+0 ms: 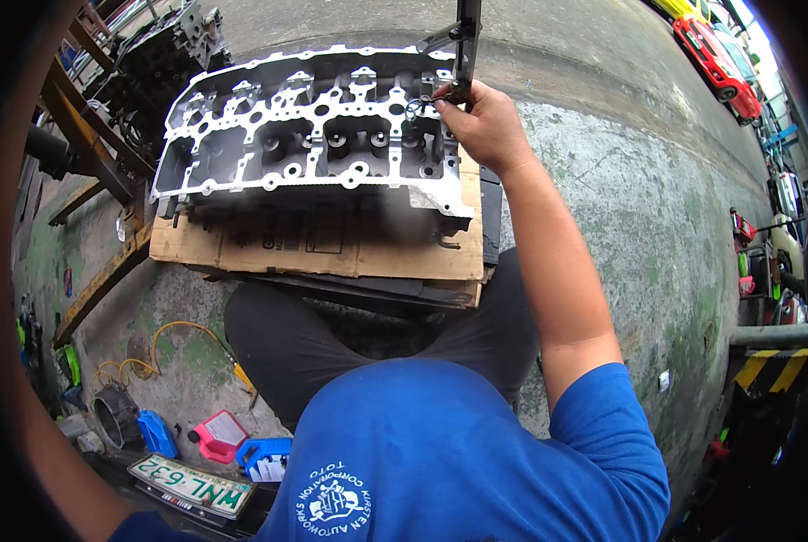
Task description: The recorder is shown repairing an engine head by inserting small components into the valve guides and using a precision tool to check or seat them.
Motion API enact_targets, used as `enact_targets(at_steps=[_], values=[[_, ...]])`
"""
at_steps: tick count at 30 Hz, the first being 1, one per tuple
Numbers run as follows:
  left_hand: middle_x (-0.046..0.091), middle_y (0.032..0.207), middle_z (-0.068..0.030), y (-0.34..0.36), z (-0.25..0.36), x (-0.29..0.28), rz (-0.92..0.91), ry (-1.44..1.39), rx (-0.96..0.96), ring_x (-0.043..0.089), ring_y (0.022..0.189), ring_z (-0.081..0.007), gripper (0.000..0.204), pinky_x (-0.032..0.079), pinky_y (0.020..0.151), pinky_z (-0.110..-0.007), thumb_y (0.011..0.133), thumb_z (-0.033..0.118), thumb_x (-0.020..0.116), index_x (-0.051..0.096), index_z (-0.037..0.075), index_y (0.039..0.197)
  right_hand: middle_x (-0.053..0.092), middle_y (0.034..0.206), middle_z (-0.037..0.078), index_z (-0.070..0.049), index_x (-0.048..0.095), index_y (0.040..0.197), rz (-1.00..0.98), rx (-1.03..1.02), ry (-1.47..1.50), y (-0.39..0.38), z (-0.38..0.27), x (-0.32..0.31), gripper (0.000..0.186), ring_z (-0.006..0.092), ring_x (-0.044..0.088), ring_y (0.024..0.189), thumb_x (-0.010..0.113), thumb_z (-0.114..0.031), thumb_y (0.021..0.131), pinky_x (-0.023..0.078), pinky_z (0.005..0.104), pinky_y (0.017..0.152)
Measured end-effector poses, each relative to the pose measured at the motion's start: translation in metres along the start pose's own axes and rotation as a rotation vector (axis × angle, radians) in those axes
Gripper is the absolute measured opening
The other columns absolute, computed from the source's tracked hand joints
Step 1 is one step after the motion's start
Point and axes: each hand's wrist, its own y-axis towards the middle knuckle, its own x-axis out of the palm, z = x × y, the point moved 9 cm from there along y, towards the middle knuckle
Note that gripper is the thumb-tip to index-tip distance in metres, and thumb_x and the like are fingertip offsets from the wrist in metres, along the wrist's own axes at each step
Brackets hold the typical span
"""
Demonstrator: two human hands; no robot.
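An engine cylinder head (314, 126) lies in front of me, its pale machined ribs and dark wells facing up. My right hand (485, 122) is at its far right corner, fingers closed around the lower end of an upright dark metal bar-shaped tool (465, 50) with a short side arm. By my thumb and fingertips a small dark looped piece (417, 109) shows over the head; whether it belongs to the tool I cannot tell. Only my left forearm (70, 461) appears, at the lower left; that hand is outside the picture.
Cardboard (368, 257) on a low stand lies under the head. To the left are a brown metal frame (106, 289) and a dark engine block (164, 54). A yellow hose (164, 339), blue jug (156, 432) and pink jug (221, 435) are on the floor. A red car (716, 63) stands far right.
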Motion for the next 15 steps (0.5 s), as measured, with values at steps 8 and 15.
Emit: enact_targets(at_steps=[8, 15], values=[[0.074, 0.101, -0.0043, -0.045, 0.006, -0.045, -0.434, 0.301, -0.23, 0.065, 0.121, -0.0221, 0.017, 0.047, 0.104, -0.032, 0.08, 0.015, 0.077, 0.077, 0.017, 0.098, 0.077, 0.096, 0.014, -0.004, 0.077, 0.101, -0.074, -0.1, -0.014, -0.012, -0.016, -0.007, 0.02, 0.026, 0.073, 0.089, 0.073, -0.018, 0.087, 0.056, 0.0348, 0.085], [0.056, 0.087, -0.0096, -0.143, 0.032, -0.083, -0.654, -0.648, 0.051, 0.059, 0.076, -0.0255, 0.031, 0.047, 0.072, -0.038, 0.09, 0.008, 0.058, 0.061, -0.001, 0.12, 0.077, 0.092, 0.015, 0.002, 0.078, 0.105, -0.411, 0.03, -0.369, 0.065, -0.05, 0.021, 0.046, 0.0217, 0.073, 0.085, 0.076, -0.042, 0.091, 0.056, 0.0341, 0.08]])
